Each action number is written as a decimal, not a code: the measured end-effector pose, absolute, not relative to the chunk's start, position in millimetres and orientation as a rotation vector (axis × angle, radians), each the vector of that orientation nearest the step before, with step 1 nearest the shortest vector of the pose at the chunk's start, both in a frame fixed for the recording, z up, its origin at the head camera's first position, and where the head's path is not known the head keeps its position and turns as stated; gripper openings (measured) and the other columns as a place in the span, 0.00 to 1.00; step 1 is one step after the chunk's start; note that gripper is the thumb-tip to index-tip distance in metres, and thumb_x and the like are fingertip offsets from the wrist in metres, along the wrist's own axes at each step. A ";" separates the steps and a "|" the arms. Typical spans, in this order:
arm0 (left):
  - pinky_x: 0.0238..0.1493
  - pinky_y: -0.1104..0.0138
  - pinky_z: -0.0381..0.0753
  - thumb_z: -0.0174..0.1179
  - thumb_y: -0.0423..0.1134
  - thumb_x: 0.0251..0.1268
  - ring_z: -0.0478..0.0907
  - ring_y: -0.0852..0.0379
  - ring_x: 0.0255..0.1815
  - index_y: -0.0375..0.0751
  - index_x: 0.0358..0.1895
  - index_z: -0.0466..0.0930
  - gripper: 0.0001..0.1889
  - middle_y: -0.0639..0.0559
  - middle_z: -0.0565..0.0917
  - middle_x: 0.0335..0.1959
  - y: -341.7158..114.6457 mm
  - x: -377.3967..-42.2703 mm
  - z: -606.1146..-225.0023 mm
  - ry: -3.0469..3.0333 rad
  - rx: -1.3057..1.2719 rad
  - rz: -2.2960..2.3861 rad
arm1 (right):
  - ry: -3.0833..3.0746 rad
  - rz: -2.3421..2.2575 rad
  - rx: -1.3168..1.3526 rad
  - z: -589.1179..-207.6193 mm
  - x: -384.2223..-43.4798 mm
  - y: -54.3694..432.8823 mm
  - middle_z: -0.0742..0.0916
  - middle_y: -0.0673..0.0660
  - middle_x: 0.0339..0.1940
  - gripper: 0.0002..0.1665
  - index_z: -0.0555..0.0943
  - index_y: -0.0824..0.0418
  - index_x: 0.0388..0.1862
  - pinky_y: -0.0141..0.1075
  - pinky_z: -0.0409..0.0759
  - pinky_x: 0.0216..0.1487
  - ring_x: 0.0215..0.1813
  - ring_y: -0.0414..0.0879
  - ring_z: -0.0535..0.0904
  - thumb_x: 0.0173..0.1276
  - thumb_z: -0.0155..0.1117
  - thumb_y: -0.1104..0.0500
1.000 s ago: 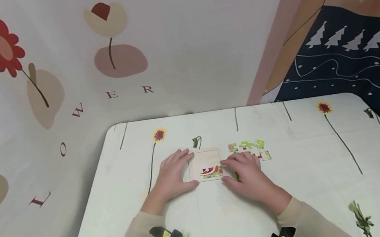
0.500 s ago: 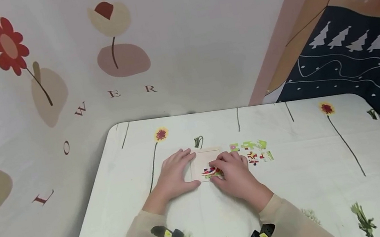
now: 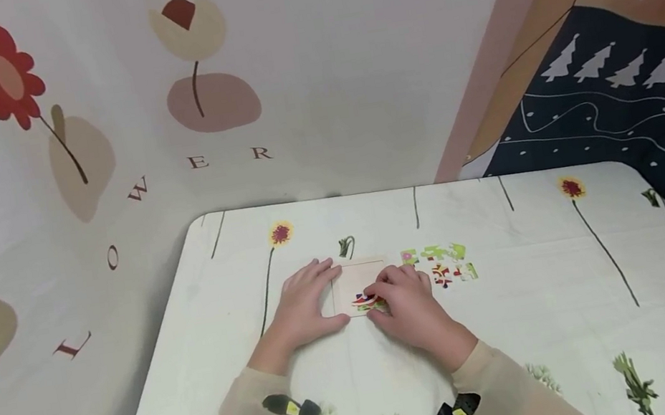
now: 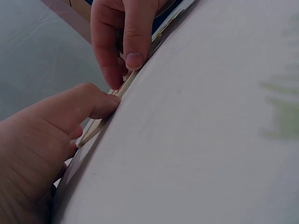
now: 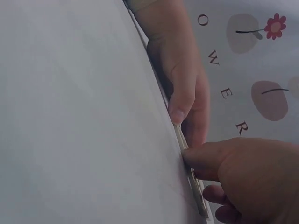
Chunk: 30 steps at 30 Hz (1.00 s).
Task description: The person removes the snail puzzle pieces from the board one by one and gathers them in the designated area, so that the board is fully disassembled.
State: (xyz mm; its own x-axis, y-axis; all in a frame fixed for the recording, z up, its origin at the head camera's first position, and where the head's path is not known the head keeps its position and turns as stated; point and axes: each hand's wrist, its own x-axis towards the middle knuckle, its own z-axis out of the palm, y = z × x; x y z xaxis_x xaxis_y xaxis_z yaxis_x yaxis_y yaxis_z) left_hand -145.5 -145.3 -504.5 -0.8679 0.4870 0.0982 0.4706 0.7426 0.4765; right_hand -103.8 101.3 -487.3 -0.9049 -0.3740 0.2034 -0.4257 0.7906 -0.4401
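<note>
A pale square puzzle board [image 3: 353, 279] lies on the table in the head view. Joined jigsaw pieces [image 3: 363, 301] in red, blue and green sit along its near side, partly covered by my right hand. My left hand [image 3: 304, 306] holds the board at its left side, thumb at the near corner and fingers at the far one; the left wrist view shows that thumb [image 4: 103, 105] against the board's edge. My right hand [image 3: 410, 307] has curled fingers over the joined pieces and its thumb at the near edge. Whether it pinches a piece is hidden.
Several loose jigsaw pieces [image 3: 439, 264], green, red and white, lie right of the board. The flower-patterned tablecloth [image 3: 542, 254] covers the table, whose far edge meets a printed curtain [image 3: 346, 89].
My right hand has moved left from beside the board onto the joined pieces, uncovering more of the loose ones. Over the last half second it has hardly moved. The left hand stays put.
</note>
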 end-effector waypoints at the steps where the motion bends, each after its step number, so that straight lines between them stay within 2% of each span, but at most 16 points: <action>1: 0.80 0.38 0.54 0.75 0.57 0.54 0.55 0.41 0.85 0.45 0.79 0.73 0.47 0.46 0.67 0.83 -145.2 -145.6 -504.4 2.901 0.801 0.783 | -2.875 0.745 0.646 -487.0 -103.9 100.6 0.83 0.52 0.50 0.16 0.91 0.52 0.53 0.51 0.69 0.49 0.52 0.53 0.74 0.68 0.80 0.52; 5: 0.80 0.38 0.54 0.75 0.58 0.54 0.55 0.42 0.85 0.45 0.79 0.73 0.47 0.46 0.66 0.83 -144.8 -145.8 -504.1 2.897 0.799 0.784 | -2.884 0.744 0.645 -486.0 -104.4 99.3 0.84 0.51 0.48 0.17 0.91 0.53 0.53 0.46 0.68 0.43 0.46 0.50 0.78 0.66 0.81 0.52; 9: 0.80 0.38 0.54 0.75 0.58 0.55 0.54 0.42 0.86 0.46 0.79 0.72 0.47 0.46 0.66 0.83 -144.5 -145.8 -504.2 2.893 0.786 0.765 | -2.887 0.746 0.633 -486.2 -104.6 99.3 0.83 0.50 0.47 0.18 0.91 0.52 0.53 0.43 0.66 0.41 0.44 0.47 0.79 0.66 0.82 0.52; 21: 0.81 0.38 0.53 0.75 0.58 0.54 0.54 0.41 0.86 0.46 0.79 0.72 0.48 0.46 0.66 0.83 -144.3 -146.9 -504.6 2.890 0.791 0.778 | -3.021 0.803 0.473 -483.2 -110.0 98.5 0.78 0.45 0.36 0.17 0.88 0.47 0.50 0.45 0.67 0.43 0.39 0.42 0.73 0.65 0.82 0.50; 30: 0.81 0.38 0.52 0.75 0.58 0.54 0.55 0.41 0.85 0.46 0.79 0.72 0.48 0.46 0.66 0.83 -144.6 -146.7 -504.7 2.892 0.774 0.781 | -3.144 0.855 0.395 -478.3 -114.9 96.2 0.78 0.46 0.35 0.17 0.86 0.47 0.52 0.47 0.65 0.44 0.39 0.42 0.73 0.67 0.81 0.49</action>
